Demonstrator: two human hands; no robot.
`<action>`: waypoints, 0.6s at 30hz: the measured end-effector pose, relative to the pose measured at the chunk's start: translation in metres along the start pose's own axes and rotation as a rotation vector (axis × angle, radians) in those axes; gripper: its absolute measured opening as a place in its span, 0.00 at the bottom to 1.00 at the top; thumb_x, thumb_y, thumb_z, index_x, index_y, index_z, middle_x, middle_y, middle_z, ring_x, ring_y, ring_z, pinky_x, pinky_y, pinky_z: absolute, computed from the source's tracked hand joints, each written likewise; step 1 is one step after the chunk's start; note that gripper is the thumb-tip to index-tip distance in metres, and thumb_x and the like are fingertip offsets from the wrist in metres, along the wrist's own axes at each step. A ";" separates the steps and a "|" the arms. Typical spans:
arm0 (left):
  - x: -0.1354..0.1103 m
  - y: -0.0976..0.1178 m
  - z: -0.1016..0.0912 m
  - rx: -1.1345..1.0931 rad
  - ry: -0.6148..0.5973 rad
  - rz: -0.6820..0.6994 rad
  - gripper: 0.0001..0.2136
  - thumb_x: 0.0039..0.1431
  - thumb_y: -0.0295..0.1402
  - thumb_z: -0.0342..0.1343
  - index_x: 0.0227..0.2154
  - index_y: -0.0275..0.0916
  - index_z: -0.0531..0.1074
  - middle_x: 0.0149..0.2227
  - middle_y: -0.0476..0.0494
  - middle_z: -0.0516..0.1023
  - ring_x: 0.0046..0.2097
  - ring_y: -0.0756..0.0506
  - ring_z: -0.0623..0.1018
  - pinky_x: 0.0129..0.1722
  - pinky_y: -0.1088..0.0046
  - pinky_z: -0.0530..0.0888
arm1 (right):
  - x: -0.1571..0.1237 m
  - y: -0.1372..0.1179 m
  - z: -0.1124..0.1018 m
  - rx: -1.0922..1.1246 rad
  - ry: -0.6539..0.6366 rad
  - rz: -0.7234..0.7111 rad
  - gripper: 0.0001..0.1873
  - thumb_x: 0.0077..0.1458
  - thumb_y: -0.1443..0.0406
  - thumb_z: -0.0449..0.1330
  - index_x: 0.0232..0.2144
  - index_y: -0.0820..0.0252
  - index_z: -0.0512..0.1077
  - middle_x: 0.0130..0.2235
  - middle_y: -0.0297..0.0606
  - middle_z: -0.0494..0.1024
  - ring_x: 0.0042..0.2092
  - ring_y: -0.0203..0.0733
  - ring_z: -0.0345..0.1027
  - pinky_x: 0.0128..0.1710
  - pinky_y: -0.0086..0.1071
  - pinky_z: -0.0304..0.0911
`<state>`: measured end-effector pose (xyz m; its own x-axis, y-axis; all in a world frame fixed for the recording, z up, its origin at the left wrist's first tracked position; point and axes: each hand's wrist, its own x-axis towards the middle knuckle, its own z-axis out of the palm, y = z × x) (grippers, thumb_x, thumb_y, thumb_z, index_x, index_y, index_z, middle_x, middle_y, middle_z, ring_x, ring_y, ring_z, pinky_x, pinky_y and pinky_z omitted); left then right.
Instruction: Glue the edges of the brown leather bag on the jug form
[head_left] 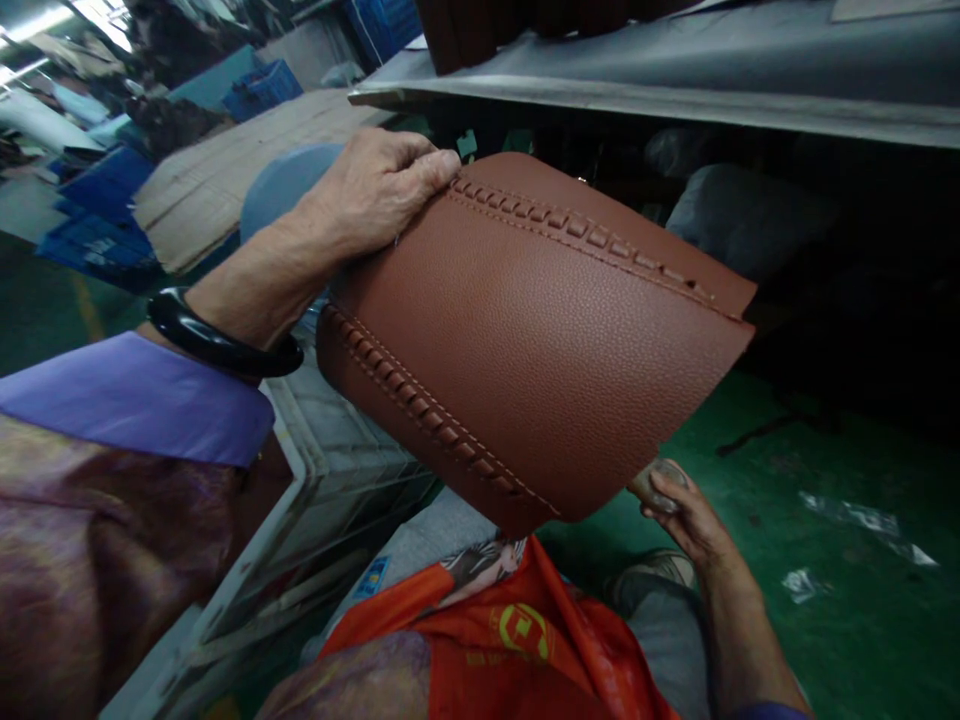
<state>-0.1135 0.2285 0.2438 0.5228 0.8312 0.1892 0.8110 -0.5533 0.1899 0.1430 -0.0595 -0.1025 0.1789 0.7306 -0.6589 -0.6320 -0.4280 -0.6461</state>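
Observation:
A brown leather panel (517, 330) is held up in front of me, curved, with two rows of laced slots and light stitching along it. My left hand (390, 180) grips its upper left edge, thumb on the outer face and the other fingers mostly hidden behind. At the lower right edge of the leather, my right hand (686, 520) is closed around a small grey-brown rounded object (661, 485). That object lies against or just beside the panel's edge, and its exact kind is unclear. A black bangle (217, 335) circles my left wrist.
A grey plastic crate (300, 440) stands at my left, below the leather. Ahead runs a grey-topped workbench (675, 75) with dark space beneath. Blue crates (105, 220) and a pale board (247, 160) are at the far left. Plastic scraps (862, 515) lie on the green floor (765, 440).

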 end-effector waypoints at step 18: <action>0.000 -0.003 0.000 -0.025 0.013 0.014 0.21 0.61 0.47 0.41 0.24 0.34 0.63 0.26 0.53 0.56 0.29 0.56 0.56 0.34 0.72 0.53 | -0.013 0.002 -0.020 -0.144 -0.073 0.094 0.22 0.34 0.60 0.77 0.32 0.60 0.75 0.25 0.32 0.74 0.23 0.36 0.66 0.17 0.26 0.64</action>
<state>-0.1164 0.2304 0.2434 0.5307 0.8225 0.2044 0.7967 -0.5664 0.2106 0.1541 -0.0806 -0.1031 0.0653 0.7180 -0.6930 -0.5277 -0.5646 -0.6347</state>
